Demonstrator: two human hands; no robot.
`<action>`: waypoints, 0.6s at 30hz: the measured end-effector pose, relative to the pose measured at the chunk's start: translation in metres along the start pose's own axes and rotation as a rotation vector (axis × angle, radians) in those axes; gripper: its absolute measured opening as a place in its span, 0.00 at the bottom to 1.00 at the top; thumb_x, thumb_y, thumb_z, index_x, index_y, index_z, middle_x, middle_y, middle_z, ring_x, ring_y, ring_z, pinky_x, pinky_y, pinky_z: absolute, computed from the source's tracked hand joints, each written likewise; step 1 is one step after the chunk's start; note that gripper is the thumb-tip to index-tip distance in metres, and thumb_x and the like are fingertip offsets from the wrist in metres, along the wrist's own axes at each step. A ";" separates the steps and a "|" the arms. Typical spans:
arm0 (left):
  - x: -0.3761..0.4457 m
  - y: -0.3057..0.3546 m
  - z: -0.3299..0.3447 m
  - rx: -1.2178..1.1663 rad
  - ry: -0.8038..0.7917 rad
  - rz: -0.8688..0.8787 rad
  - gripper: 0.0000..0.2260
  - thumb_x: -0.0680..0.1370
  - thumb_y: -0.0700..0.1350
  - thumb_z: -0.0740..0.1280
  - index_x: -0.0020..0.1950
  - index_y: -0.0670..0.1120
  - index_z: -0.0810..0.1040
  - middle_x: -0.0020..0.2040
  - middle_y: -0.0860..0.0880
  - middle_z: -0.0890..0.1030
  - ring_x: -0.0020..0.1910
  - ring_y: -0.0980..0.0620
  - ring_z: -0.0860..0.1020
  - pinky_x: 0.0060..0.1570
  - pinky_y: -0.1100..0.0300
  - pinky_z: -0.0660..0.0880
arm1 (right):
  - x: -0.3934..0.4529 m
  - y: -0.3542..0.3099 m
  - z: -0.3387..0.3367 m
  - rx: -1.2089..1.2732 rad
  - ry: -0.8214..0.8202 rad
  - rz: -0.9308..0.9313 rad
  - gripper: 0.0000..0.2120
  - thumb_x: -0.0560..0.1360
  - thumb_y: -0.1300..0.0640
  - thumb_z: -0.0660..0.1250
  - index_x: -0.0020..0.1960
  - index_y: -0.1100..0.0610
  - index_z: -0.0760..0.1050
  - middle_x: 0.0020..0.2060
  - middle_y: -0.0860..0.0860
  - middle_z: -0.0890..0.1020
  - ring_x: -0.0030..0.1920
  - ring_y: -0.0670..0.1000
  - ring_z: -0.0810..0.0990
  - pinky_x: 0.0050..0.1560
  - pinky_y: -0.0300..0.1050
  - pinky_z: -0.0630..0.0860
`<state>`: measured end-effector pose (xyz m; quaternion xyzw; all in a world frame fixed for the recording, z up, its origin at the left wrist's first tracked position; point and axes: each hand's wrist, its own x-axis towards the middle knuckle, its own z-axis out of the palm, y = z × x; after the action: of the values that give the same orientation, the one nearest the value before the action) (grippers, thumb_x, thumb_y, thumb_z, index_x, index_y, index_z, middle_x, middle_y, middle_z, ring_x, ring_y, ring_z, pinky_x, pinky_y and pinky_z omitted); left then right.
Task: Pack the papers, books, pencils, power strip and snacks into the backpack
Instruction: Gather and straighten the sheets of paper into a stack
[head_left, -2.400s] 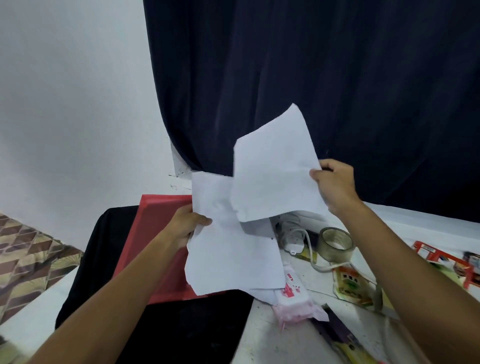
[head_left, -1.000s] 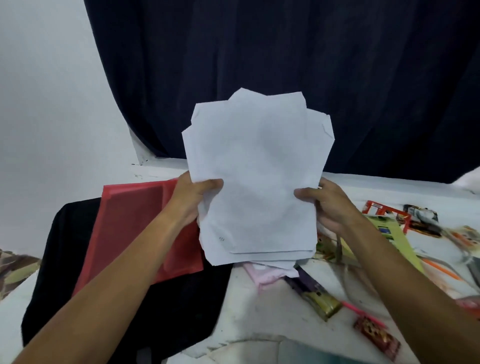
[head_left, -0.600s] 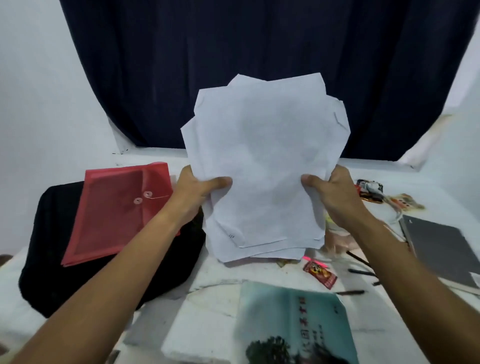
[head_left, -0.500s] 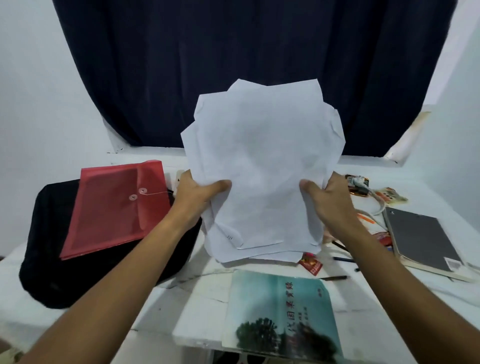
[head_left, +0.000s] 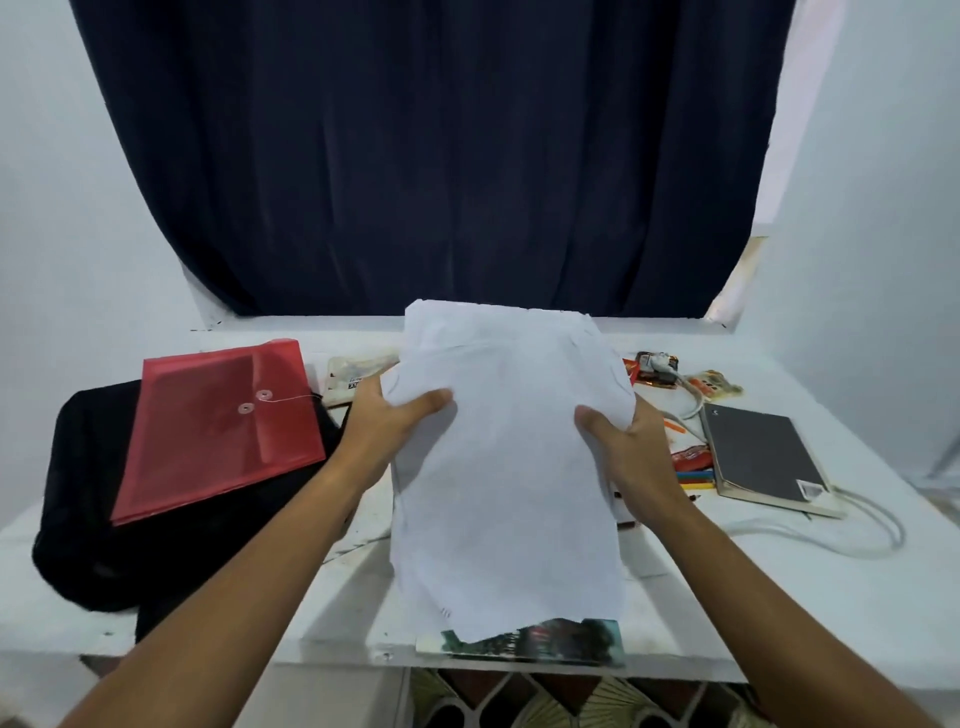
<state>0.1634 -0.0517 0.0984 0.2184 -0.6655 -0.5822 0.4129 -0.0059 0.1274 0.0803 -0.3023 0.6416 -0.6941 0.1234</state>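
A person holds a loose stack of white papers (head_left: 506, 467) in both hands above a white desk (head_left: 779, 597), in front of a dark curtain (head_left: 415, 156). The left hand (head_left: 387, 428) takes the stack's left edge in a closed grip, thumb curled over the front sheet and fingers hidden behind it. The right hand (head_left: 626, 449) holds the right edge the same way, thumb on the front and fingers wrapped behind. The sheets are unevenly aligned, and their lower edge hangs over a book with a green picture cover (head_left: 535, 642) lying at the desk's near edge.

Left of the papers, a black backpack (head_left: 83, 530) lies flat on the desk; whether it is open, or what it contains, cannot be told. A red string-tie envelope (head_left: 218, 431) rests on top of it, flap shut. Beyond the left hand, a pale packet (head_left: 356, 371) lies near the desk's far side.

Right of the papers, a grey book (head_left: 761, 452) lies flat on the desk, with coloured pencils (head_left: 696, 479) just beside its left edge. Snack packets (head_left: 714, 383) lie further back, and a white cable (head_left: 831, 538) loops past the grey book's near corner. The power strip itself cannot be made out.
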 end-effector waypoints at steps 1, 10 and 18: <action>0.000 0.002 0.000 0.012 -0.015 0.001 0.16 0.64 0.46 0.79 0.50 0.48 0.82 0.47 0.50 0.86 0.47 0.49 0.84 0.44 0.58 0.80 | 0.000 -0.001 -0.001 0.016 0.004 0.004 0.14 0.76 0.59 0.68 0.61 0.56 0.74 0.52 0.49 0.82 0.52 0.51 0.81 0.49 0.47 0.79; -0.016 -0.010 -0.002 -0.009 0.013 -0.062 0.12 0.70 0.36 0.76 0.52 0.46 0.82 0.49 0.47 0.86 0.50 0.45 0.84 0.52 0.50 0.81 | -0.008 0.007 -0.001 0.021 0.039 0.050 0.22 0.72 0.51 0.73 0.62 0.58 0.74 0.55 0.55 0.81 0.55 0.57 0.81 0.54 0.58 0.80; 0.003 0.036 0.011 0.012 0.216 0.145 0.05 0.73 0.42 0.75 0.45 0.50 0.81 0.43 0.52 0.84 0.42 0.56 0.84 0.42 0.60 0.80 | 0.006 -0.034 0.004 0.130 0.019 -0.125 0.09 0.72 0.55 0.74 0.51 0.52 0.78 0.46 0.49 0.84 0.46 0.48 0.84 0.43 0.42 0.81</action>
<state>0.1592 -0.0394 0.1338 0.2336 -0.6346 -0.5201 0.5217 -0.0012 0.1258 0.1147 -0.3266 0.5762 -0.7434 0.0931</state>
